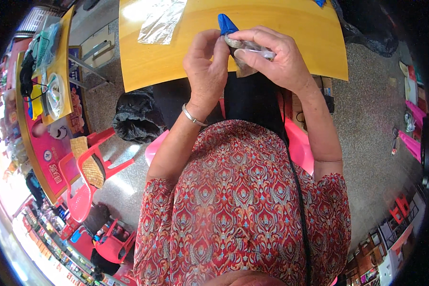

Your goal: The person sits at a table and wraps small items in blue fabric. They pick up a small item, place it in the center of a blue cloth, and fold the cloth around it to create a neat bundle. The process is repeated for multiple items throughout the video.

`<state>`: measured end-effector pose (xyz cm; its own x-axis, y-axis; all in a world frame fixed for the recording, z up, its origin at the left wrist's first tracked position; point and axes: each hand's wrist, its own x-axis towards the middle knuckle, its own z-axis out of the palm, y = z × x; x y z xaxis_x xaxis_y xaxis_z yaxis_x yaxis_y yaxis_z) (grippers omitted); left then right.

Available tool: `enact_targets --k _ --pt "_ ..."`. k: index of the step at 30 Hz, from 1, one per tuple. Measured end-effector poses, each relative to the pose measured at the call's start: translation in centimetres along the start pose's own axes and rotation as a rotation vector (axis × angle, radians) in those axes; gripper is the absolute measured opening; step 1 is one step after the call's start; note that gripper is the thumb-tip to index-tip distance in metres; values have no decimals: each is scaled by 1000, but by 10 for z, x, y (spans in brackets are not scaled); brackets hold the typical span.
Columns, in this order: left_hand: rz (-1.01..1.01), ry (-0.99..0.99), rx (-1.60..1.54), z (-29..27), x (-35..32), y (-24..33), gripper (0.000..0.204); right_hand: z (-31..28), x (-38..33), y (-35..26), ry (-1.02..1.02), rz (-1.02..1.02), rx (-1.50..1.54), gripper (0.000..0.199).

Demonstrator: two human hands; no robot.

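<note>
Over the near edge of a yellow table [162,64], between two raised hands, is a small bundle of mixed parts. Its far end is a bright blue pointed piece [227,25], smooth and creased like thin sheeting. Just below that sits a pale grey, rounded piece [233,41] with a mottled, rough-looking surface; what it is made of I cannot tell. Clear, crinkled plastic [268,54] with whitish glints runs from it into the right palm, and a brownish, see-through flap [245,68] hangs beneath.

The right hand [281,55] is partly closed, its forefinger laid along the grey piece and its thumb under the plastic, pinching the bundle. The left hand [207,62] is half curled, thumb and forefinger tips drawn close together at the bundle's left side; whether they grip it I cannot tell. A silvery bangle [193,117] circles the left wrist.

Farther up the table lies a flat, shiny clear bag [162,21]. On the floor left of the person's legs slumps a black plastic sack [137,117], near a red chair [83,198] bearing a woven tan cushion [91,162].
</note>
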<state>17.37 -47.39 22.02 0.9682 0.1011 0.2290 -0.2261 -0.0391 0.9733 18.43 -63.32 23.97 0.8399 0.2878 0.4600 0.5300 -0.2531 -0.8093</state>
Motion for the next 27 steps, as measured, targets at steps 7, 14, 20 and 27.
enact_targets --k 7,14,20,27 --pt "226 61 194 -2 -3 -1 11 9 1 -3 81 26 -83 16" --pt "238 74 224 1 -15 -9 12 19 0 -9 213 177 -120 17" --pt "223 115 216 1 -17 -5 13 24 0 -13 205 269 -114 19" --pt "262 69 205 11 -21 -18 13 29 -5 13 272 390 -9 22"
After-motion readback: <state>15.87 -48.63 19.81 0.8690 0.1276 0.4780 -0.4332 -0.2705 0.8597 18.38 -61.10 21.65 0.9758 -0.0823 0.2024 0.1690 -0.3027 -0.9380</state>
